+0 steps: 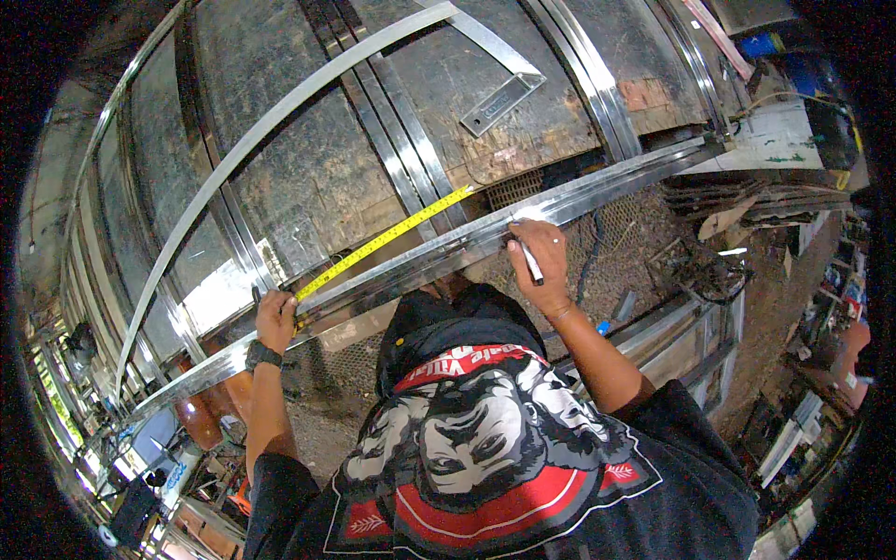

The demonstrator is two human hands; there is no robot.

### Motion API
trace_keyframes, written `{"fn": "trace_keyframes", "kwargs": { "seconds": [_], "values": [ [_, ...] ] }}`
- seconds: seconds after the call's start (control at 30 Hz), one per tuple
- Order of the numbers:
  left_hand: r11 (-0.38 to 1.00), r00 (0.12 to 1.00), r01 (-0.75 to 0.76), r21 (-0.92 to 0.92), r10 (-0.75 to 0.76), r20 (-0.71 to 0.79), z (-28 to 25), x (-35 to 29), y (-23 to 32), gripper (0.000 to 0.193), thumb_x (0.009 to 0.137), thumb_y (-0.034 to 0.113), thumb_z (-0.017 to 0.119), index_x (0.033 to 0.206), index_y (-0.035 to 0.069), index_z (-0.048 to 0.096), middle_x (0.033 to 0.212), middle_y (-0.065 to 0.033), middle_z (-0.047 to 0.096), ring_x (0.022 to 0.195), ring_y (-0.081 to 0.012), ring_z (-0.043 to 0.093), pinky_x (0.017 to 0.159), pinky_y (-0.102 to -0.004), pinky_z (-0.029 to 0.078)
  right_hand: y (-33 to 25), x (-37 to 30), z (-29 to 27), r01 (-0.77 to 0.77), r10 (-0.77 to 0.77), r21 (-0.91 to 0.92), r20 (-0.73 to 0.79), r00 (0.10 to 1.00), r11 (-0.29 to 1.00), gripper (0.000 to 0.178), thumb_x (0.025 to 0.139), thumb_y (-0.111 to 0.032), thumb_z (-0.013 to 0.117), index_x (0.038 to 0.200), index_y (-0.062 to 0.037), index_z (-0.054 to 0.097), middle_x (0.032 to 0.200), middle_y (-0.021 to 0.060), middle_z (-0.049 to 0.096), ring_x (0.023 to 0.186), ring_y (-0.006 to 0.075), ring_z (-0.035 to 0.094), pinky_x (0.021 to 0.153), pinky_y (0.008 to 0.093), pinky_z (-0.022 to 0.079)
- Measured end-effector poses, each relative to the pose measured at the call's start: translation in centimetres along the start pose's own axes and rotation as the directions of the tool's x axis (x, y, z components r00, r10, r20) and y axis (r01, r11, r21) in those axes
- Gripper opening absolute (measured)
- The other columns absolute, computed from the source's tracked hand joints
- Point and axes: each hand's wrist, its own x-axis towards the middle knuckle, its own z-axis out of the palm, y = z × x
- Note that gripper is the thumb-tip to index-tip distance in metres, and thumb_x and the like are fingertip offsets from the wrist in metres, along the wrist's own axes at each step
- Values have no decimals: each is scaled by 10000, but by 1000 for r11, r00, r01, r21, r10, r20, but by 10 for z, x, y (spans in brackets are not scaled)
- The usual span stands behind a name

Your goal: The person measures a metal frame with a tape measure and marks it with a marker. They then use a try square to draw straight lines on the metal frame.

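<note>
My left hand [275, 317] is closed at the near end of a yellow tape measure [383, 240]. Its blade runs out to the right along the far side of a long shiny metal bar [373, 271]; the case is mostly hidden by my fingers. A small dark piece juts up beside those fingers, too unclear to name. Farther right, my right hand [546, 252] is closed around a white marker [531, 261] with a black end. Its fingertips rest at the bar's upper surface, and the marker's writing tip is hard to make out there.
A worn dark tabletop [280, 159] lies beyond the bar, crossed by several metal profiles [397, 140]. On it are a try square [504, 101] and a long flat metal strip [233, 154]. Stacked sheets [747, 201] stand at the right. A metal frame [691, 350] lies on the ground.
</note>
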Motion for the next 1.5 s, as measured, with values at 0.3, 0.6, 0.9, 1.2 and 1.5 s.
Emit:
{"fn": "trace_keyframes", "kwargs": {
  "seconds": [0.3,0.6,0.9,1.2,1.5],
  "values": [
    [995,998,-47,89,50,-31,2,-6,-9,182,950,188,638,900,14,647,887,-200,605,879,-433,598,787,-501,478,1,-5,14,-127,128,27,-45,991,992,278,996,-118,611,1249,-18,669,1168,189,684,1117,367,619,1032,463,436],
    [992,997,-68,105,62,55,-1,0,-6,171,930,191,643,943,21,658,881,-191,594,880,-427,586,800,-511,469,-39,1,52,-119,118,-13,-74,990,993,305,1015,-132,599,1287,0,640,1199,203,676,1131,374,617,1025,458,456],
    [976,986,-151,157,160,-49,4,2,-5,151,941,195,634,974,63,701,936,-166,628,908,-412,603,785,-521,477,-90,-11,111,-192,197,50,-150,969,980,278,1024,-105,592,1273,6,643,1196,184,679,1115,305,635,1008,390,472],
    [980,991,-125,158,131,-31,2,1,-4,139,937,189,634,987,81,707,942,-147,632,906,-403,614,789,-522,474,-126,-18,123,-131,145,95,-154,977,987,245,1010,-86,603,1222,13,675,1106,164,703,1034,287,655,951,375,493],
    [981,985,-158,116,165,-53,3,-1,-3,121,944,173,625,991,82,690,940,-157,628,911,-408,614,796,-522,466,-139,-41,133,-367,400,293,-62,914,883,194,939,-66,675,1116,8,695,1023,157,707,917,293,671,859,376,523]
  ]
}}
